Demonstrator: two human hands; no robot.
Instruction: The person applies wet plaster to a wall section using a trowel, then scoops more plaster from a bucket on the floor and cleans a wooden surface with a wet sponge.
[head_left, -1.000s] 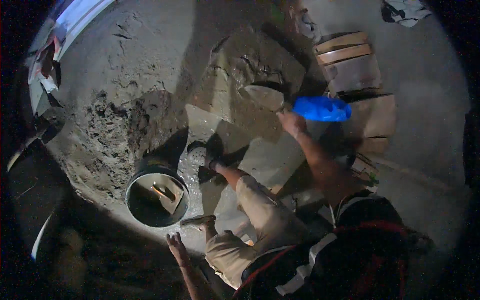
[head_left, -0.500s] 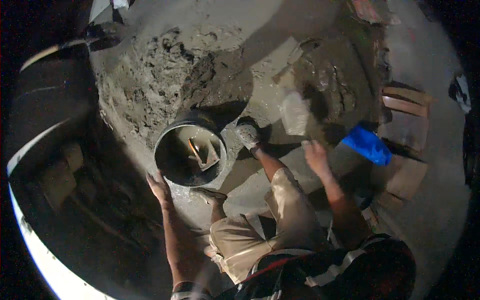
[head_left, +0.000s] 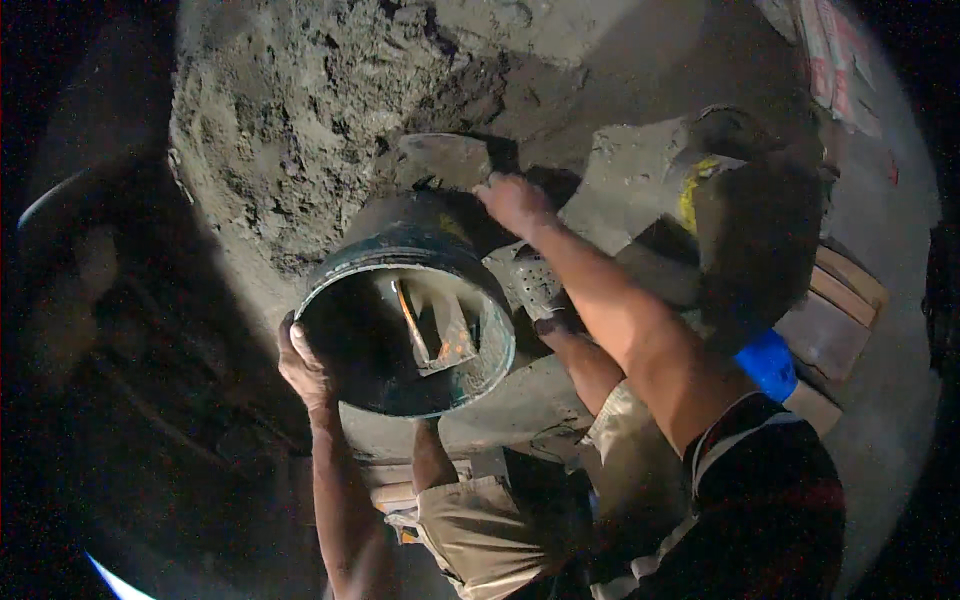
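A dark round bucket (head_left: 330, 280) stands tilted, its mouth turned up at me. My left hand (head_left: 305, 370) grips its left rim, thumb over the edge. Inside the bucket lie an orange-edged strip (head_left: 408, 318) and a grey flat piece (head_left: 445, 335), their kind unclear. Beyond the bucket my right hand (head_left: 515, 205) is closed on a trowel-like tool (head_left: 445, 158) with a flat grey blade; the fingers mostly hide its handle. That blade rests at the foot of a heap of wet grey mortar (head_left: 290, 120).
My perforated shoe (head_left: 537, 285) is right beside the bucket. To the right are a grey, mud-coated container-like shape (head_left: 750, 210) with a yellow mark, a blue plastic piece (head_left: 768, 365) and brown cardboard (head_left: 825, 325). Printed sacks (head_left: 840, 65) lie far right.
My right hand has swung from the right across to the heap with the tool. The bucket now looks larger and more tilted, and my left hand has a firmer hold on its rim.
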